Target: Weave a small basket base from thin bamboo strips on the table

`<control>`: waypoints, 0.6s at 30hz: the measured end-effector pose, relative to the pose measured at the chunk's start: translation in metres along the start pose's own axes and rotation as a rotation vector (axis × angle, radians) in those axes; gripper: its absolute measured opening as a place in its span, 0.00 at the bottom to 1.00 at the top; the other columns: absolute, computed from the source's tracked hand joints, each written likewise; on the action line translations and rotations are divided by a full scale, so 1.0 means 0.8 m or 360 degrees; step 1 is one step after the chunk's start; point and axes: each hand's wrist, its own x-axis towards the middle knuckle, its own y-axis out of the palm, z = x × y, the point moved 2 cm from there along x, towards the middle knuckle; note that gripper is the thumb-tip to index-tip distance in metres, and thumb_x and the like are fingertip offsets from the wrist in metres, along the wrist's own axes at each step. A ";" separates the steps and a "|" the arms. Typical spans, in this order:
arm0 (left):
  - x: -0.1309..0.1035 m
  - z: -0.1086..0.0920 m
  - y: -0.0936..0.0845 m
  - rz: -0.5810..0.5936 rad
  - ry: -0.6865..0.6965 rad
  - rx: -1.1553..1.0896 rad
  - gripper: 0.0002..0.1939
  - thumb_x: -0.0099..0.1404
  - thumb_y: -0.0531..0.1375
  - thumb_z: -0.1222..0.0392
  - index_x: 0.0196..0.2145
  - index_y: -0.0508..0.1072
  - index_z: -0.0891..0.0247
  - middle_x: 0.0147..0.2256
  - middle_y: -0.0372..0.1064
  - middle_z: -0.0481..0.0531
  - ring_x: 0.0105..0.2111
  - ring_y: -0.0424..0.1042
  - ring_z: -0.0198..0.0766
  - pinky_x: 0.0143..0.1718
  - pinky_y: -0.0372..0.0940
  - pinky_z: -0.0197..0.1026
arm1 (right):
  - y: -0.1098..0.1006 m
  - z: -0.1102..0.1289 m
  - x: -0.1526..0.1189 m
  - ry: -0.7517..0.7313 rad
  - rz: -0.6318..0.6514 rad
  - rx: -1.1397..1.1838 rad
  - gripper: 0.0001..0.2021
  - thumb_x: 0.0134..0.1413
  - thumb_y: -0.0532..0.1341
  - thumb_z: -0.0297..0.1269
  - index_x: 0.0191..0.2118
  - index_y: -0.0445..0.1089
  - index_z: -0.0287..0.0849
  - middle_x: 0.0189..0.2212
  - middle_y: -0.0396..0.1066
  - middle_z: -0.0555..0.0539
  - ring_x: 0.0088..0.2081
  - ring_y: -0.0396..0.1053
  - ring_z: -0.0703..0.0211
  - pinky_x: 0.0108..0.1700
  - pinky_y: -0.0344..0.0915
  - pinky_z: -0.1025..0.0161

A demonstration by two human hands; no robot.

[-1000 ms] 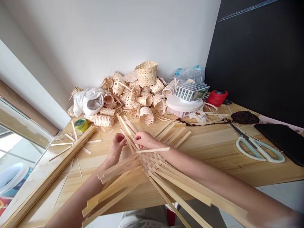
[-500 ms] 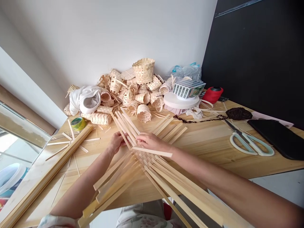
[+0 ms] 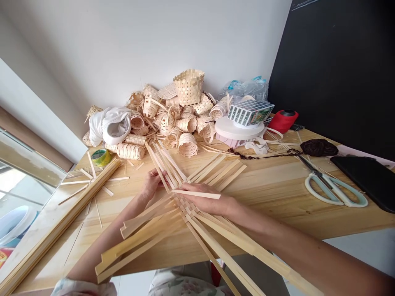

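Observation:
A partly woven mat of pale bamboo strips [image 3: 186, 206] lies before me, with long loose ends fanning out on several sides. My left hand [image 3: 154, 183] pinches the outermost strip on its upper left edge, fingertips partly hidden behind the strips. Over the woven middle rests my right hand [image 3: 205, 199], its fingers curled against the weave and partly covered. One light strip end [image 3: 197, 194] crosses over the back of that hand. Lower strips [image 3: 234, 263] run toward my lap, and others [image 3: 135, 242] spread to the lower left.
Small woven baskets [image 3: 188, 144] are heaped against the wall. Scissors [image 3: 333, 189] and a black flat object [image 3: 367, 181] lie at right. A bundle of long strips [image 3: 61, 224] runs along the left, near a tape roll [image 3: 101, 157]. Behind stands a white turntable [image 3: 239, 128].
My right hand has slid down and right from the upper strips onto the woven middle. My left hand keeps its pinch at the left edge. The view has shifted slightly.

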 end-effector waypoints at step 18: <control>-0.014 -0.014 0.002 0.0174 -0.0110 0.0134 0.20 0.43 0.66 0.47 0.22 0.68 0.68 0.20 0.68 0.51 0.20 0.68 0.33 0.26 0.67 0.38 | 0.008 0.001 0.006 -0.0389 0.0133 -0.0770 0.17 0.54 0.51 0.28 0.50 0.63 0.43 0.38 0.67 0.44 0.39 0.66 0.55 0.36 0.61 0.63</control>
